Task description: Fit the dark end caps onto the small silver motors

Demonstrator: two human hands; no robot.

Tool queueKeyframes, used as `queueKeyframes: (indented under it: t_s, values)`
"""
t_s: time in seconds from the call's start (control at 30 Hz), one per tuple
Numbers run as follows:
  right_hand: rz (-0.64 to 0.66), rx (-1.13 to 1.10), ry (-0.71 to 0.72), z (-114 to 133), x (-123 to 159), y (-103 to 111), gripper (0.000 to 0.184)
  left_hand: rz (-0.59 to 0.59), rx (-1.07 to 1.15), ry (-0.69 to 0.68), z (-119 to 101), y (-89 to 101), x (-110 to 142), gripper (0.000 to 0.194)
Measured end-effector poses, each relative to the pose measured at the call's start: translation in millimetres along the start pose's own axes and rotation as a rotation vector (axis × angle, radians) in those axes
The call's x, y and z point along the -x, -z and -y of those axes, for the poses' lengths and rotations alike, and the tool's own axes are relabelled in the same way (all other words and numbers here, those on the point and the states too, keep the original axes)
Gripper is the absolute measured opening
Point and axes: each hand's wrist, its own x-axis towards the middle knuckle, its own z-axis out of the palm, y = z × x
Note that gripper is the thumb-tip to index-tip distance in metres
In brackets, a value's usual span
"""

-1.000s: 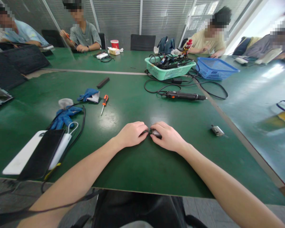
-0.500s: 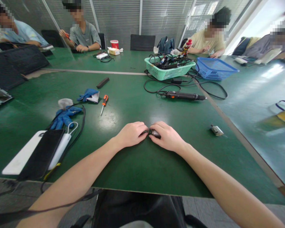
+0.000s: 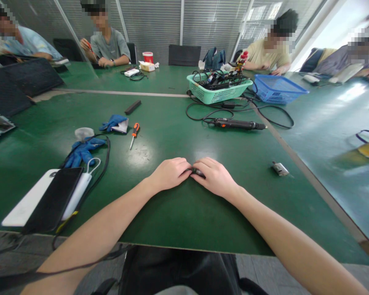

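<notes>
My left hand (image 3: 169,174) and my right hand (image 3: 213,177) meet at the middle of the green table mat (image 3: 160,213). Between their fingers they pinch a small dark part (image 3: 197,172), mostly hidden, so its exact kind is unclear. An orange-handled screwdriver (image 3: 135,134) lies on the mat ahead and to the left. Farther right sits a small silver metal part (image 3: 279,168), and neither hand touches it.
At the left lie blue gloves (image 3: 84,152), a white power bank (image 3: 39,196) and a black phone (image 3: 52,200). Ahead are a corded electric screwdriver (image 3: 236,125), a green basket of cables (image 3: 218,87) and a blue basket (image 3: 278,89). Co-workers sit beyond.
My fingers have closed in over the small dark part, so less of it shows. Both hands stay in about the same place.
</notes>
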Motion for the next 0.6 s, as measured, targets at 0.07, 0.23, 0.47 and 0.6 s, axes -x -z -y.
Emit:
queueKeyframes:
  t_s: [0.07, 0.23, 0.47, 0.6]
  values:
    - [-0.001, -0.002, 0.004, -0.3, 0.1, -0.4, 0.010, 0.002, 0.004, -0.002, 0.1, 0.2, -0.1, 0.026]
    - [0.000, -0.042, 0.006, -0.8, -0.4, 1.0, 0.008, 0.002, 0.004, -0.006, 0.5, 0.4, -0.1, 0.028]
    - [0.009, -0.109, -0.003, 0.8, -1.3, 3.1, 0.012, 0.020, 0.034, -0.026, 1.3, 0.9, 0.5, 0.026]
    - [0.016, -0.095, 0.006, -0.3, -1.0, 2.5, 0.009, 0.018, 0.056, -0.030, 1.5, 0.3, 1.0, 0.023]
